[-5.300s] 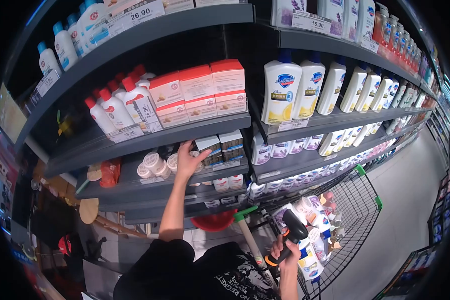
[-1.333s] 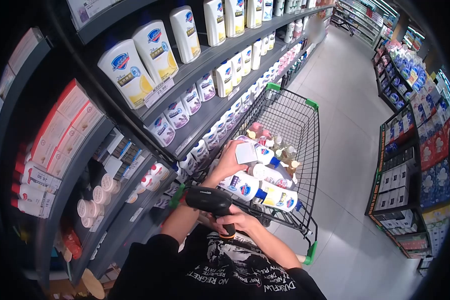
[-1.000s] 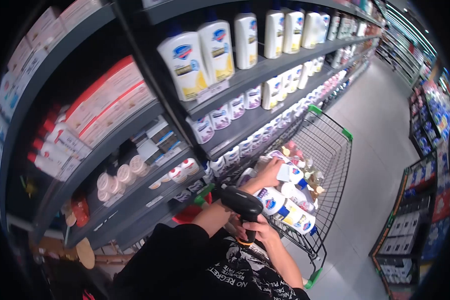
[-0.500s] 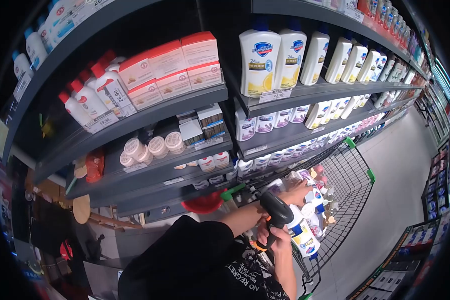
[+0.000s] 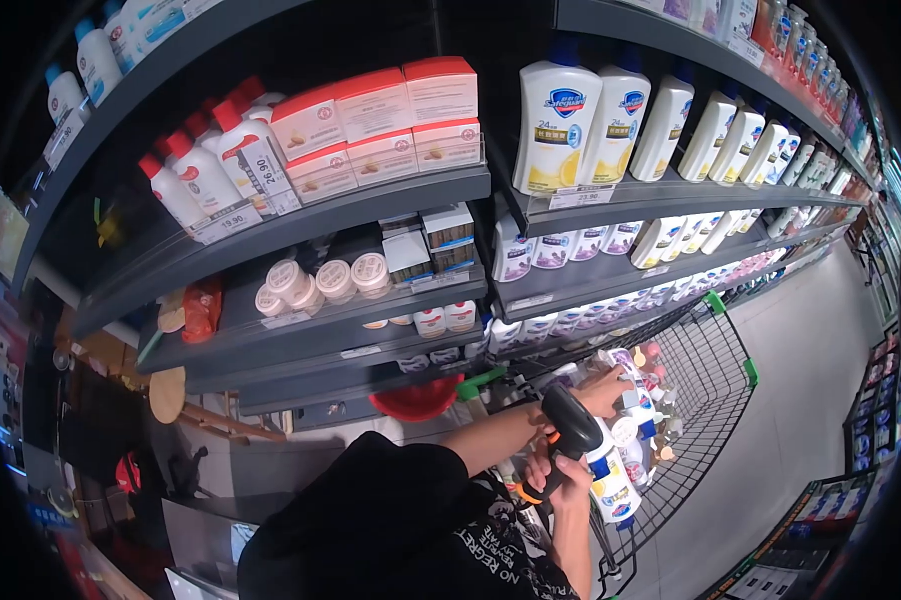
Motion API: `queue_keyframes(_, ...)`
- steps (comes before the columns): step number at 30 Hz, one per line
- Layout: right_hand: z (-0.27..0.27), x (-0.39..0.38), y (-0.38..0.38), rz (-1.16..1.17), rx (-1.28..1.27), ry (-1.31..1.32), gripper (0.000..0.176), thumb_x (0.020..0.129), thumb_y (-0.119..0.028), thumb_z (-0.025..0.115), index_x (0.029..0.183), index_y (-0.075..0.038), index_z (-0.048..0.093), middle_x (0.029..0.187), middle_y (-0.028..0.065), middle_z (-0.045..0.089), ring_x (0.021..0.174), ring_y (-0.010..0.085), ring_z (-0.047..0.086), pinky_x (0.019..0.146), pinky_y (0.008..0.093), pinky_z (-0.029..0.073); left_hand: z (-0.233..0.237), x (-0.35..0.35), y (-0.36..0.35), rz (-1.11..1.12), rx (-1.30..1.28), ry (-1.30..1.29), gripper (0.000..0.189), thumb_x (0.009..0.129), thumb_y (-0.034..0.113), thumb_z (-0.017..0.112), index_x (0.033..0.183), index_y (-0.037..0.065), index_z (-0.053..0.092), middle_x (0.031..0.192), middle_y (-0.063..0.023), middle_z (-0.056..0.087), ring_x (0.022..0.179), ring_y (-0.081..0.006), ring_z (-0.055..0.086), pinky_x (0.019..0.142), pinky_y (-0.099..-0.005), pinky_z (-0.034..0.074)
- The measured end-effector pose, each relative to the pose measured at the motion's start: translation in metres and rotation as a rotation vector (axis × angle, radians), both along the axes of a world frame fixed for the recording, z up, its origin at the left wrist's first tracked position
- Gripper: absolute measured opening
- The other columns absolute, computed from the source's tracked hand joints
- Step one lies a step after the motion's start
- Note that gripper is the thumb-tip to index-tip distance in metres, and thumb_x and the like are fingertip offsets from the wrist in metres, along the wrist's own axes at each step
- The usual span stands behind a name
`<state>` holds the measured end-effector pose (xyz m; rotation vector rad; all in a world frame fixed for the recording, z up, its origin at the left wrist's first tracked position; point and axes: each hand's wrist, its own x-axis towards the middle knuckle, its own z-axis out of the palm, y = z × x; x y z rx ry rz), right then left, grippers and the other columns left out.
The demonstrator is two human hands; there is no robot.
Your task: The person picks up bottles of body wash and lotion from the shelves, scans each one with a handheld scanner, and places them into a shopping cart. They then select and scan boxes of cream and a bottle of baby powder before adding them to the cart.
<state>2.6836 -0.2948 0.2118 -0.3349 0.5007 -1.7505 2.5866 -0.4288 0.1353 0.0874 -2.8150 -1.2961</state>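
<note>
Scanner [image 5: 574, 432] first: it is black, chunky and shaped like a little gun, with an orange bit low on its grip. The right hand [image 5: 559, 478] is wrapped tight round that grip, down by the person's chest. The left hand [image 5: 604, 390] is stretched out into the cart [image 5: 723, 365] and lies on the bottles [image 5: 614, 488] piled there. I cannot tell if its fingers are closed round one or just lying on top, because the scanner's head and the pile hide them.

To do this bit well, I think the left hand should pick one bottle and turn it so the stripes face the scanner. The bottles are smooth, round-edged plastic, so they may slip or roll; a firm hold round the middle looks safest. The scanner's nose should point right at the label, not at the wires.

The cart is thin black wire in a criss-cross net, with green corners. Beside it stand dark shelves [image 5: 371, 205]. They hold red and white boxes [image 5: 376, 105] with flat card sides, little round jars [image 5: 321, 282] with pale lids, and tall white pump bottles [image 5: 561, 125].
</note>
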Motion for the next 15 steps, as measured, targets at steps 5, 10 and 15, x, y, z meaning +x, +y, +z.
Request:
queue_keyframes(5,-0.003,-0.001,0.000,0.000,-0.021,0.011,0.049,0.078,-0.016,0.063,0.121,0.000,0.043,0.067,0.0090,0.046,0.049,0.0185,0.046,0.045,0.0309,0.039,0.000,0.005,0.000,0.081,0.005,0.101,0.064,0.067,0.006,0.075,0.127,0.007,0.051,0.129,-0.0213,0.038,0.120,-0.0405,0.046,0.099,-0.0420,0.042)
queue_keyframes(10,-0.002,-0.001,-0.001,-0.021,-0.020,-0.003,0.048,0.079,-0.016,0.061,0.120,0.000,0.043,0.067,0.0087,0.045,0.049,0.0178,0.045,0.044,0.0303,0.039,0.007,0.024,-0.023,0.171,0.101,0.270,0.055,0.070,0.005,0.072,0.122,0.005,0.053,0.127,-0.0185,0.040,0.118,-0.0376,0.047,0.099,-0.0391,0.041)
queue_keyframes(15,-0.003,-0.002,-0.002,-0.013,-0.023,-0.012,0.047,0.079,-0.017,0.061,0.119,0.000,0.042,0.066,0.0084,0.044,0.049,0.0174,0.045,0.044,0.0301,0.039,0.045,0.081,-0.064,0.369,0.165,0.409,0.043,0.075,0.007,0.068,0.116,0.004,0.056,0.118,-0.0136,0.049,0.114,-0.0314,0.051,0.097,-0.0368,0.041)
